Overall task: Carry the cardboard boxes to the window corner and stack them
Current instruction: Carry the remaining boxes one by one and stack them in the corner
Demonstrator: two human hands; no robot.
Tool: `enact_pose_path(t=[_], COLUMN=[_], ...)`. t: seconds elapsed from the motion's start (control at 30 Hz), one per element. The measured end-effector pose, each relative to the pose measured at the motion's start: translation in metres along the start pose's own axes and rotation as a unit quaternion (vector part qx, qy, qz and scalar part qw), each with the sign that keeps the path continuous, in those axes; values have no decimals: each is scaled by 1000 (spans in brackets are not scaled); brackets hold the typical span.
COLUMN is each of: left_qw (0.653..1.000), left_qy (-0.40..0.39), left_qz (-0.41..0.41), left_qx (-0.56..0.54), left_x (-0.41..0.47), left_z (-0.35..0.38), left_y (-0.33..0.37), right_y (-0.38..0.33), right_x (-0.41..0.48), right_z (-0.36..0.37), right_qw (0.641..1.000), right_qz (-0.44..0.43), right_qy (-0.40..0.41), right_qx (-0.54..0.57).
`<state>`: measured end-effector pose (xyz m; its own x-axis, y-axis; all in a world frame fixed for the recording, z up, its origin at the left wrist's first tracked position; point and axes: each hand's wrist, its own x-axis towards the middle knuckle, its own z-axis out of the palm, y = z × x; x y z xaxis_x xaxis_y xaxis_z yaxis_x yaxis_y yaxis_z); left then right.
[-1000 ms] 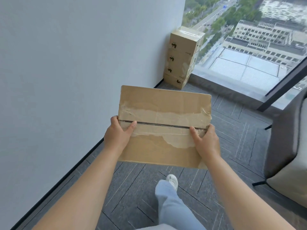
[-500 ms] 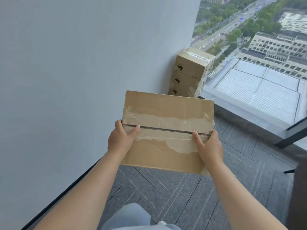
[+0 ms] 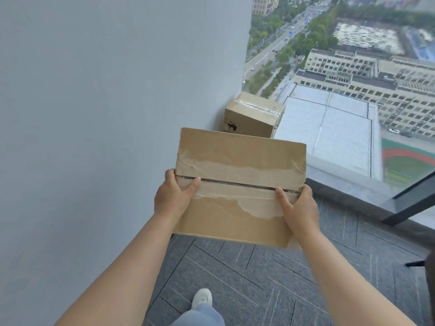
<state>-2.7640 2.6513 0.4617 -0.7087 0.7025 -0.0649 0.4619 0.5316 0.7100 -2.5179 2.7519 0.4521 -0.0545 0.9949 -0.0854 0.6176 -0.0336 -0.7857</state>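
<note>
The left hand [image 3: 173,196] grips the left side of a cardboard box [image 3: 240,161], its thumb laid across the taped top seam and its fingers curled out of sight underneath. The right hand [image 3: 299,205] grips the right side likewise. The box hangs level in the air before the person, above the grey carpeted floor [image 3: 247,278]. Past its far edge a second cardboard box [image 3: 253,116] sits in the corner where the pale wall [image 3: 106,102] meets the window [image 3: 353,102], its base hidden. A white shoe [image 3: 201,298] shows below.
</note>
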Motion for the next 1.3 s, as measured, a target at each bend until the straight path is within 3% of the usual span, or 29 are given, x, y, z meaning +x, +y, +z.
enact_pose_path(t=[0.27,0.87,1.3], left_qw=[997,995,989], left_qy=[-57,-37,-89], left_qz=[52,87,114], left_qx=[-20,-12,26], left_x=[172,439,596], left_z=[14,135,196], left_y=[57,215,274], right_y=[-53,-103,-123], right_x=[126,448,588], right_z=[37,44,66], right_qw=[997,997,994], right_qz=[44,38,98], right_qy=[58,59,54], right_qx=[6,8,8])
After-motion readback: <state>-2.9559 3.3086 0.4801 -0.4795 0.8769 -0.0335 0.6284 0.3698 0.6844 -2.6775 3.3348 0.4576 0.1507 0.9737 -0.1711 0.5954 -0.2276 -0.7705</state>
